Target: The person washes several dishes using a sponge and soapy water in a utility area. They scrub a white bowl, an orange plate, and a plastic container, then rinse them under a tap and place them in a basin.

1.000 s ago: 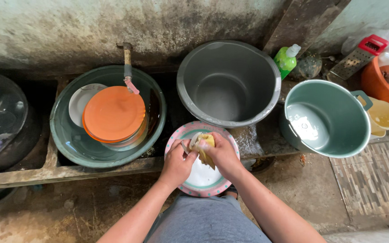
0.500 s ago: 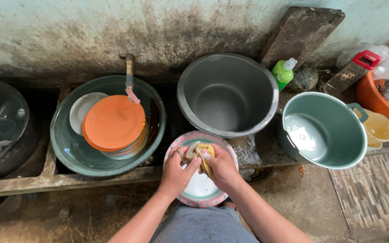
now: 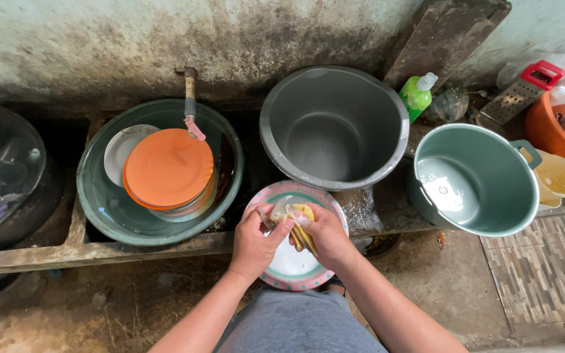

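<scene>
Sponge [image 3: 299, 225] now upright over plate [image 3: 276, 278]

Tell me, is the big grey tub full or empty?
Empty: the grey tub shows its bare bottom, with no dishes inside and no water visible.

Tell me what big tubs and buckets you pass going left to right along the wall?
Green basin holding the orange plate → grey tub → green bucket → yellow jug → orange tub.

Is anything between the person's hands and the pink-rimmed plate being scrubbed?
Only the yellow sponge: the right hand presses it onto the round pink-rimmed plate, while the left hand grips the plate's edge directly.
</scene>
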